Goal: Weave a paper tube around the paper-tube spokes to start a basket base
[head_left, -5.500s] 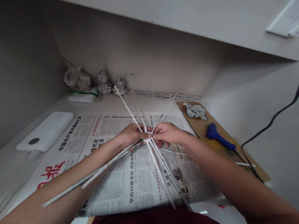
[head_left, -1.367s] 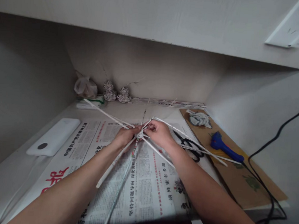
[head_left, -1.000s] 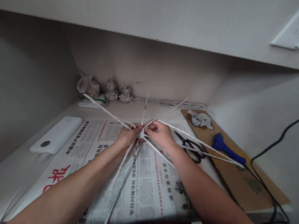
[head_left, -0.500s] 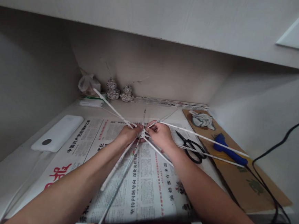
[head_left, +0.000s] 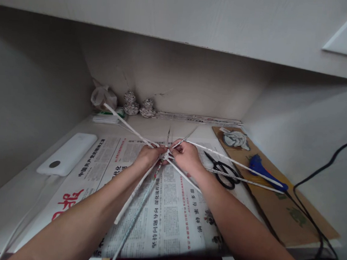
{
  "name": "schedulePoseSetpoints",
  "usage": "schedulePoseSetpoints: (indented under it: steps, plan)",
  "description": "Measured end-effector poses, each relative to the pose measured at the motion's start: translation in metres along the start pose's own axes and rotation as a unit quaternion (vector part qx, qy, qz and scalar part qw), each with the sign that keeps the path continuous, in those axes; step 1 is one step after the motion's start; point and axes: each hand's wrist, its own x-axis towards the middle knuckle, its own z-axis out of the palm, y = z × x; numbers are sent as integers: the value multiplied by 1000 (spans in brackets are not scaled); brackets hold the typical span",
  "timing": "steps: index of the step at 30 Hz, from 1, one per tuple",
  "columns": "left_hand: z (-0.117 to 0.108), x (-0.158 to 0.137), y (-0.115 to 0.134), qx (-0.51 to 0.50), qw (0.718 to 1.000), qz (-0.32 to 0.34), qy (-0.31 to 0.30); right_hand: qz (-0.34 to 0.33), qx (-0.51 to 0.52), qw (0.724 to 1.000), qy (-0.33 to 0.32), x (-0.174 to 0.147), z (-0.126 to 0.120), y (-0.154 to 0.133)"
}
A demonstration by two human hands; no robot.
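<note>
- Left hand point(head_left: 150, 155): thumb and fingers pinch the woven hub point(head_left: 166, 155).
- Right hand point(head_left: 187, 155): fingertips pinching a white strand point(head_left: 233, 163) beside it.
- Hub between both hands, over newspaper point(head_left: 169, 214), strands point(head_left: 134, 194) fanning out.
- From here, scissors point(head_left: 215, 164) lie near right hand.

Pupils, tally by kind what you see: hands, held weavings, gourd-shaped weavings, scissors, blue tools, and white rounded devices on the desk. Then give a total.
Hands, left hand and right hand: 2
Held weaving: 1
Gourd-shaped weavings: 2
Scissors: 1
Blue tool: 1
White rounded device: 1
Total: 8
</note>
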Motion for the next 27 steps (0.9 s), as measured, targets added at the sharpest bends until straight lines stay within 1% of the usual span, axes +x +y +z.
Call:
schedulePoseSetpoints:
  steps: [3, 8, 10, 13, 16, 19, 21, 23, 25, 27]
  plan:
    - [1, -1, 3, 1, 1000, -8, -7, 2, -1, 1000, 3, 0, -1, -1]
    - [-1, 0, 3, -34, 995, -16, -93, -17, -11, 1000, 11, -1, -2, -1]
    - [-2, 1, 2, -39, 994, -9, -104, -27, -11, 999, 13, -1, -2, 1]
    - [-2, 0, 2, -34, 995, -13, -95, -36, 0, 999, 6, 0, -3, 1]
    - [-1, -3, 5, -20, 997, -17, -69, -46, 31, 998, -6, -1, -6, -2]
    - [-1, -5, 7, -27, 998, -15, -50, -41, 50, 998, -19, -4, -12, -8]
    - [-1, -4, 6, -37, 998, -26, -33, -44, 32, 998, -38, -7, -16, -12]
    - [-3, -1, 5, -53, 998, -40, -18, -61, 1, 997, -55, -10, -21, -15]
    - [-4, 3, 4, -79, 995, -49, -21, -89, -29, 994, -56, -14, -25, -16]
    - [-4, 7, 3, -100, 993, -57, -23, -136, -54, 988, -58, -18, -28, -14]
